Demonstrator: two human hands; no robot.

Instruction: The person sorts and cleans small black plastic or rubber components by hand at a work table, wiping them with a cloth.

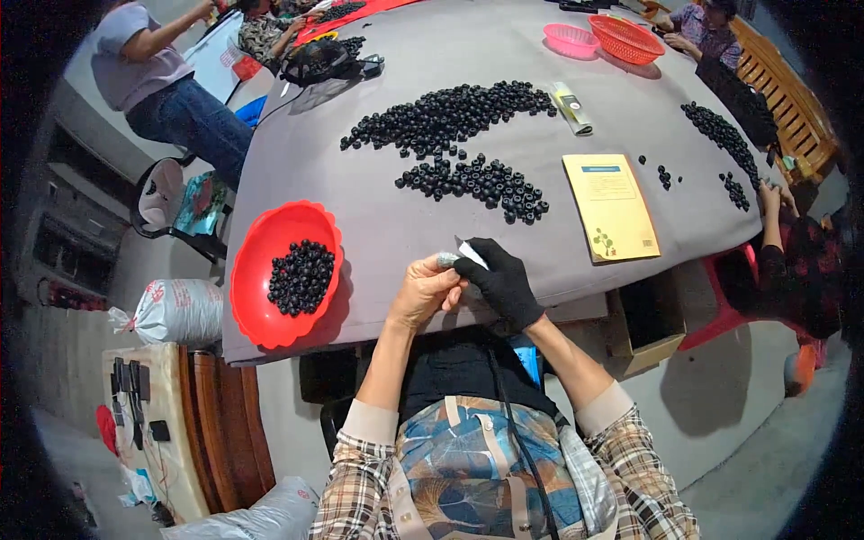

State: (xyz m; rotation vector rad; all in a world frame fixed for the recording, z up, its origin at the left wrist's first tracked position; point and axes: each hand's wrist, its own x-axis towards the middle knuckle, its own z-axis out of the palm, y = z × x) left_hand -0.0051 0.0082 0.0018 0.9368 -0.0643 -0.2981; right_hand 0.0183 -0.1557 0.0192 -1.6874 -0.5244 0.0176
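Note:
In front of my body, at the table's near edge, both hands meet. My left hand [426, 292] is bare and closed in a pinch, with silvery wrapping on a fingertip; what it pinches, if anything, is hidden. My right hand [504, 283] wears a black glove and is closed round a small white-handled knife [472, 255], its pointed dark tip facing up and away. Left of my hands a red scalloped bowl [247, 297] holds many small black round bead-like pieces [306, 277]. Beyond my hands, more black pieces [481, 183] lie in a loose pile on the grey tablecloth.
A yellow booklet [612, 211] and a pale tube-like packet [572, 110] lie to the right. Pink and red baskets [625, 40] stand at the back. Another person's hands [776, 200] are near black pieces at the right edge. A white sack [180, 310] stands left.

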